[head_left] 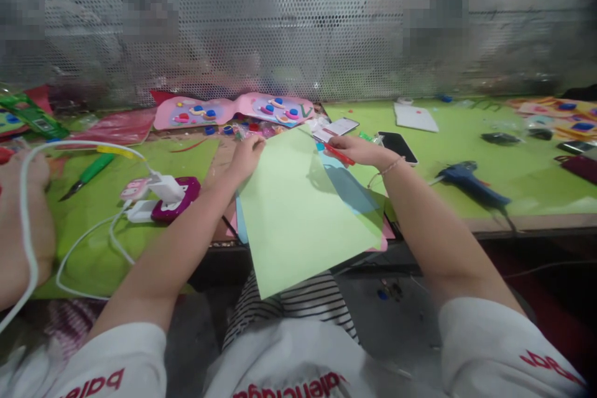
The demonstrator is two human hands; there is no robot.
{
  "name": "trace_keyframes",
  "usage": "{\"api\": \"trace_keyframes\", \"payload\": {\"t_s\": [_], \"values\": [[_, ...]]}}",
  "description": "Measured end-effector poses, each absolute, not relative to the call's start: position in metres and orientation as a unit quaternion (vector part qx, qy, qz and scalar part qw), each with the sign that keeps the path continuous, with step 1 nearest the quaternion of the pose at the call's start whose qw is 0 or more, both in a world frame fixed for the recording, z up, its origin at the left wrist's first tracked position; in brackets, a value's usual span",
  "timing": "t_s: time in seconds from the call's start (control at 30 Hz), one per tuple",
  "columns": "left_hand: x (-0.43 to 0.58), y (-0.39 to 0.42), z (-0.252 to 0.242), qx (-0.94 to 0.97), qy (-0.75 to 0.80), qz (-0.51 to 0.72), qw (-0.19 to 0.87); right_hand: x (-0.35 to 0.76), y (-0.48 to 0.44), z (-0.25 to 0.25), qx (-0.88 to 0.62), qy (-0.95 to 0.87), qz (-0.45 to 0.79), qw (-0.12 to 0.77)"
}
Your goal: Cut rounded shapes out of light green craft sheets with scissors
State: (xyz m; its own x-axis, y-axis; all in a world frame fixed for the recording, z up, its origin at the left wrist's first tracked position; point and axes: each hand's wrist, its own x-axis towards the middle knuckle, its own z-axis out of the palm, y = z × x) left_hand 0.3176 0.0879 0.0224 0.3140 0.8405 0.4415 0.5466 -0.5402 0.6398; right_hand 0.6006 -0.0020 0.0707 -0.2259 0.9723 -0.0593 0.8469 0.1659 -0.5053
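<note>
A large light green sheet of paper [298,217] hangs tilted over the front edge of the table, its lower corner above my lap. My left hand [249,154] pinches the sheet at its upper left edge. In my right hand [361,150] is a pair of red-handled scissors [341,154], by the sheet's upper right edge. The blades are mostly hard to make out there. Blue paper [349,186] lies beneath the green sheet, and pink paper shows under that at the table edge.
A purple power strip [189,196] with white plugs and cables sits at left, near green-handled pliers [91,174]. Decorated pink pieces [196,113] lie at the back. To the right are a black phone [397,147], a white pad [416,117] and a blue glue gun [473,185]. Another person's arm [25,224] rests far left.
</note>
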Motion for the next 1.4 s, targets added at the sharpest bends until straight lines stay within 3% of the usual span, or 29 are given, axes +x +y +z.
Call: {"api": "trace_keyframes", "payload": {"t_s": [0.27,1.4], "values": [[0.315,0.084,0.031,0.744,0.49,0.406,0.204,0.603,-0.003,0.07,-0.605,-0.706,0.299,0.215],[0.316,0.094,0.023,0.744,0.477,0.41,0.224,0.599,-0.001,0.065,-0.592,-0.7,0.338,0.215]]}}
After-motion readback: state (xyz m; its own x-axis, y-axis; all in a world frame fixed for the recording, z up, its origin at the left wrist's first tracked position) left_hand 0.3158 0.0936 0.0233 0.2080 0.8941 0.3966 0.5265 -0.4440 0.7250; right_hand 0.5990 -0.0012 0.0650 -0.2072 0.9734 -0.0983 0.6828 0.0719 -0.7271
